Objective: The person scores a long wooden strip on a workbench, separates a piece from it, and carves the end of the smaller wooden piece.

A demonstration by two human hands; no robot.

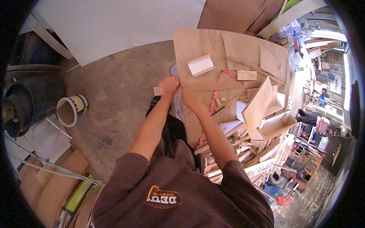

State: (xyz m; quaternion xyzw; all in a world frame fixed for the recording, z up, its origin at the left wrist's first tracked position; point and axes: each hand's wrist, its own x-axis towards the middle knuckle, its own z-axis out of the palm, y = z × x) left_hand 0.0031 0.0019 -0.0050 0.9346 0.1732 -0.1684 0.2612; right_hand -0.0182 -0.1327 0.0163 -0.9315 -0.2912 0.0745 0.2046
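A long thin wooden strip (224, 86) lies across the plywood tabletop (197, 43), its near end at the table's left edge. My left hand (169, 85) is closed just past that edge, with a short pale end of wood (156, 91) showing beyond it. Close beside it, my right hand (189, 97) is closed around the strip at the edge. My fingers hide exactly how the wood sits in each grip. A pink measuring tape (215, 98) runs under or beside the strip. A small wooden block (246, 75) and a white-faced tray-like piece (201, 65) rest farther up the tabletop.
Wooden box pieces (276, 125) and a tilted plywood panel (256, 108) crowd the table's right side, above stacked offcuts (243, 152). A bucket (72, 110) stands on the floor at left. A large white sheet (125, 26) leans at the back. Cluttered shelving fills the far right.
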